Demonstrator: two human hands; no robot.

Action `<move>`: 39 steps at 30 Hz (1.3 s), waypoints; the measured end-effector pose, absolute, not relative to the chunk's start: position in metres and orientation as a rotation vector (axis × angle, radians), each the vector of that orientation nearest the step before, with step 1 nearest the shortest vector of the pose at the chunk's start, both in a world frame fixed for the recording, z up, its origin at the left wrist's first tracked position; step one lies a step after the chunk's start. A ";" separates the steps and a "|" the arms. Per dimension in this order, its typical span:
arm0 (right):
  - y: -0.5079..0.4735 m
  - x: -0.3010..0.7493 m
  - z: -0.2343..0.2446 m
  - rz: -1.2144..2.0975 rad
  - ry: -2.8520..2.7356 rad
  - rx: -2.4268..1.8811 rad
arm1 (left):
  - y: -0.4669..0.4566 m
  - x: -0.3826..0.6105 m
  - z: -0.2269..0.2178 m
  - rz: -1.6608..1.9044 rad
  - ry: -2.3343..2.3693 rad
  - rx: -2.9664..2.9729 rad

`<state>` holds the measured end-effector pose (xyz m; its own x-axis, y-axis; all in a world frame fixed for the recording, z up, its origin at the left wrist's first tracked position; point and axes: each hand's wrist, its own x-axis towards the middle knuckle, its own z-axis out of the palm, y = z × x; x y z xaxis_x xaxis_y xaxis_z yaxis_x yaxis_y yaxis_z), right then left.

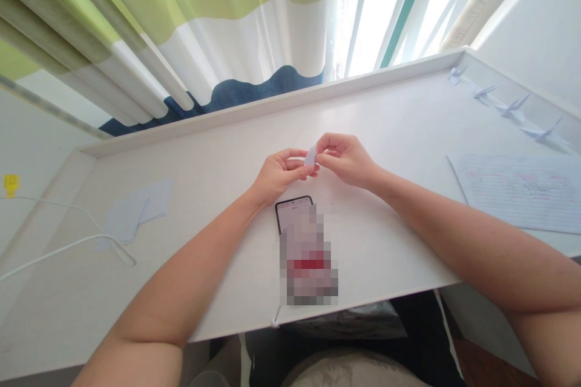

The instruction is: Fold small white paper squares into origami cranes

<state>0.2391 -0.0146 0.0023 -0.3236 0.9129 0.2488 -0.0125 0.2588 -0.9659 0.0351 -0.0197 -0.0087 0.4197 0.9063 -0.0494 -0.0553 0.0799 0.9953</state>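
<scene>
A small piece of folded white paper (pixel 310 155) is held between my two hands, above the middle of the desk. My left hand (pixel 282 172) pinches it from the left, thumb below and fingers behind. On the other side my right hand (pixel 345 158) grips its right edge between thumb and fingertips. The fingers cover part of the paper, so its full shape cannot be made out. Just below my hands a phone (pixel 295 204) lies face up with its screen lit, most of it blurred out.
Several folded paper cranes (pixel 512 106) stand in a row along the right edge of the white desk (pixel 218 151). Lined sheets with writing (pixel 521 190) lie nearer on the right. At the left are loose white papers (pixel 136 208) and a white cable (pixel 63 254). Curtains (pixel 204 42) hang behind.
</scene>
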 end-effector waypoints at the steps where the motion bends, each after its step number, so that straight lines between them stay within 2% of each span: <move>1: -0.016 0.239 0.003 1.188 -1.594 -0.876 | -0.020 0.035 -0.009 0.869 0.873 1.280; 17: -0.008 0.250 0.004 0.939 -1.778 -0.859 | -0.021 0.035 -0.006 0.832 0.894 1.284; 23: -0.009 0.249 0.004 1.013 -1.753 -0.889 | -0.020 0.033 -0.004 0.825 0.884 1.274; 31: -0.012 0.244 0.000 0.679 -1.810 -0.925 | -0.020 0.034 -0.004 0.857 0.903 1.266; 39: -0.012 0.246 0.000 0.696 -1.867 -0.883 | -0.020 0.033 -0.006 0.859 0.895 1.273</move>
